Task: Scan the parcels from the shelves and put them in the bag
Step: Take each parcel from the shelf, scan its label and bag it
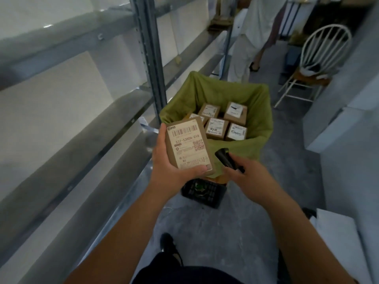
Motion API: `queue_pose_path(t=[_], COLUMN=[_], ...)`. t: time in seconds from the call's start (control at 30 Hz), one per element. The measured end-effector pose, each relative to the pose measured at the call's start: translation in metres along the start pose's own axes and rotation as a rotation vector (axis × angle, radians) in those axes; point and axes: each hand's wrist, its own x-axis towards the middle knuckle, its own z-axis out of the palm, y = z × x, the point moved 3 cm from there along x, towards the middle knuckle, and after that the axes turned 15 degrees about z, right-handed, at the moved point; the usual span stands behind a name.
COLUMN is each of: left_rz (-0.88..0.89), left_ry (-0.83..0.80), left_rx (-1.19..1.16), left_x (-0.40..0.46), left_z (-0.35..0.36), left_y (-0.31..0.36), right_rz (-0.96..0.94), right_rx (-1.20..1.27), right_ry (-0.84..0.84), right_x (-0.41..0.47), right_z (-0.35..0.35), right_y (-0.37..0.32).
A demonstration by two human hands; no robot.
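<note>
My left hand (164,160) grips a small brown parcel (189,146) from below, its white label with barcode facing up. Just to its right, my right hand (244,175) holds a black handheld scanner (226,159), whose head points toward the parcel. Behind both hands stands the green bag (260,119), wide open, with several labelled brown parcels (217,128) lying inside. The held parcel hangs in front of the bag's near left rim.
Grey metal shelves (82,111) run along the left, with an upright post (151,58). A black crate (202,193) sits under the bag. Another person (252,33) stands beyond the bag, next to a white chair (315,64). White furniture lines the right.
</note>
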Motion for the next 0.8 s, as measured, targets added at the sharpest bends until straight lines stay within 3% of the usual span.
queue_pose_path(t=[0.23,0.57,0.8], left_rz=[-0.056,-0.153,-0.257], left_ry=[-0.146,-0.365,-0.439], left_rx=[-0.121,-0.205,-0.151], left_x=[0.097,0.234,0.278], left_z=[0.05,0.096,0.113], left_y=[-0.065,-0.15,-0.194], right_rz=[0.119,0.278,0.375], right_rx=[0.075,-0.052,-0.021], right_ry=[0.093,0.197,0.154], right_x=[0.063,0.18,0.22], right_z=[-0.024,-0.047,-0.041], right_y=[0.011,-0.037,-0.034])
